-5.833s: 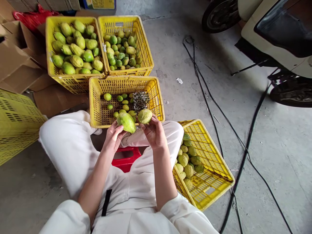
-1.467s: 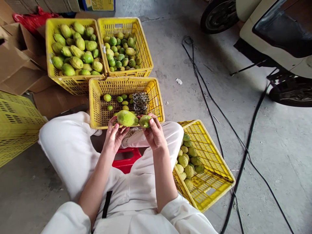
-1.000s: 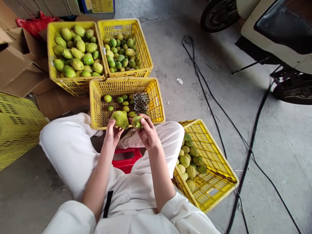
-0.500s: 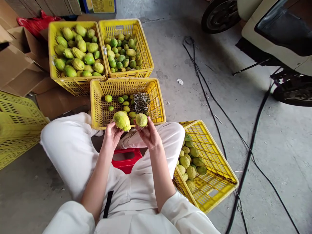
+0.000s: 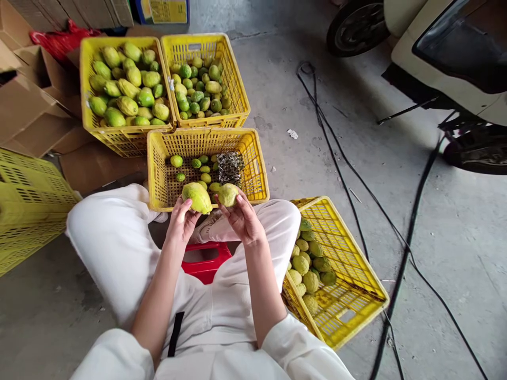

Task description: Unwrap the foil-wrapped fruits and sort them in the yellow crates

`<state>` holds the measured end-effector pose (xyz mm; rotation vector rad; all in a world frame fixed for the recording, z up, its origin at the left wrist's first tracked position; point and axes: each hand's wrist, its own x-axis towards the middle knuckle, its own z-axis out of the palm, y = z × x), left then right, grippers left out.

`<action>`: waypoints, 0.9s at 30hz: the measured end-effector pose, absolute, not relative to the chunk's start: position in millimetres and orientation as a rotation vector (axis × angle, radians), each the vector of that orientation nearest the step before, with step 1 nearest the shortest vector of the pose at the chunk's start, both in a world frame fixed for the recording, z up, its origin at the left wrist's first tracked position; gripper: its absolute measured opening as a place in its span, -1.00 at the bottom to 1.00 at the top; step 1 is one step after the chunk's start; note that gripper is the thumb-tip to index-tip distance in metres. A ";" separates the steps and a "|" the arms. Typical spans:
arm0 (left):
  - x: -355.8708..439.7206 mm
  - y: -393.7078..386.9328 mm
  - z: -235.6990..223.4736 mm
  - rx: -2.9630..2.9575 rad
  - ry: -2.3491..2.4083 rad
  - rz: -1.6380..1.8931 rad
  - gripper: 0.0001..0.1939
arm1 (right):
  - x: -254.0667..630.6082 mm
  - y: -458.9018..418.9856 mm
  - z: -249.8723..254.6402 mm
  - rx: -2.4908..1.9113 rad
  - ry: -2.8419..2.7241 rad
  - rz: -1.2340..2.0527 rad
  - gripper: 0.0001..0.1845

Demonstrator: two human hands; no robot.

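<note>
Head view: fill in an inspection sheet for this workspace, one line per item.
Surface: grey floor, scuffed, small debris.
Things: larger fruit and smaller fruit held above the near edge of the front crate, which contains small fruits and a dark bundle.
Clutter: open cardboard, red plastic.
Hands: left hand holds the larger fruit, right hand the smaller.
Cables: black cables crossing on the floor, right.
Surroundings: other yellow crates, red stool, part of a wheeled vehicle.

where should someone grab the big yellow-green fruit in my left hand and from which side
Probably the wide middle of the large yellow-green fruit, from its far side: that surface is uncovered, one end tapers, and the left hand holds the near side.
</note>
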<state>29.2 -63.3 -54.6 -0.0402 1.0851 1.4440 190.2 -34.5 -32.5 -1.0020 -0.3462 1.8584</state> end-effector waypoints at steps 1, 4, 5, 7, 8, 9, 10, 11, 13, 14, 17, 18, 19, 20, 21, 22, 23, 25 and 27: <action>28.9 -61.9 -54.5 -0.105 1.096 1.438 -0.69 | 191.0 -35.1 -35.5 -1.017 -0.317 1.844 -0.52; 27.6 -57.5 -51.9 -0.293 1.102 1.425 -0.82 | 194.1 -39.7 -53.1 -1.124 -0.172 1.799 -0.56; 26.9 -56.6 -51.1 -0.342 1.105 1.429 -0.84 | 194.5 -40.4 -61.0 -1.178 -0.117 1.801 -0.60; 25.2 -56.2 -51.1 -0.428 1.124 1.442 -0.86 | 191.4 -34.7 -75.7 -1.292 -0.025 1.842 -0.72; 24.1 -56.8 -52.0 -0.469 1.142 1.448 -0.88 | 187.1 -26.2 -80.8 -1.338 -0.003 1.878 -0.77; 23.0 -57.9 -53.5 -0.506 1.161 1.451 -0.90 | 180.6 -13.0 -83.1 -1.366 -0.006 1.914 -0.80; 21.7 -59.4 -55.3 -0.534 1.174 1.451 -0.92 | 171.9 5.0 -82.3 -1.371 -0.041 1.941 -0.81; 20.3 -61.0 -57.1 -0.559 1.184 1.453 -0.94 | 161.7 27.1 -78.3 -1.353 -0.108 1.955 -0.83; 17.2 -63.8 -59.6 -0.584 1.176 1.466 -0.96 | 139.5 77.9 -64.0 -1.266 -0.349 1.826 -0.88; 15.7 -64.5 -60.0 -0.589 1.160 1.480 -0.96 | 129.5 102.2 -56.3 -1.217 -0.490 1.708 -0.83; 11.6 -63.1 -58.1 -0.617 1.132 1.519 -0.93 | 112.2 141.6 -47.9 -1.165 -0.701 1.494 -0.55; 10.7 -61.9 -57.2 -0.627 1.139 1.521 -0.93 | 111.6 138.4 -52.9 -1.186 -0.815 1.401 -0.49; 10.2 -60.8 -56.6 -0.629 1.155 1.515 -0.92 | 113.4 126.7 -61.8 -1.235 -0.923 1.320 -0.44; 10.1 -60.3 -56.3 -0.621 1.172 1.501 -0.92 | 117.2 107.7 -74.0 -1.322 -1.001 1.257 -0.43; 10.4 -60.5 -56.5 -0.604 1.188 1.487 -0.93 | 122.5 83.3 -88.4 -1.435 -1.051 1.220 -0.43; 11.3 -61.7 -57.3 -0.584 1.201 1.475 -0.94 | 128.7 56.0 -103.8 -1.564 -1.068 1.205 -0.44; 12.6 -63.8 -58.5 -0.569 1.215 1.464 -0.94 | 135.3 28.0 -118.7 -1.699 -1.046 1.198 -0.47; 16.0 -68.8 -61.4 -0.572 1.245 1.447 -0.94 | 147.6 -21.0 -142.7 -1.788 -1.005 1.214 -0.51; 18.3 -70.8 -62.9 -0.592 1.274 1.444 -0.92 | 156.6 -51.5 -155.6 -1.807 -0.986 1.246 -0.55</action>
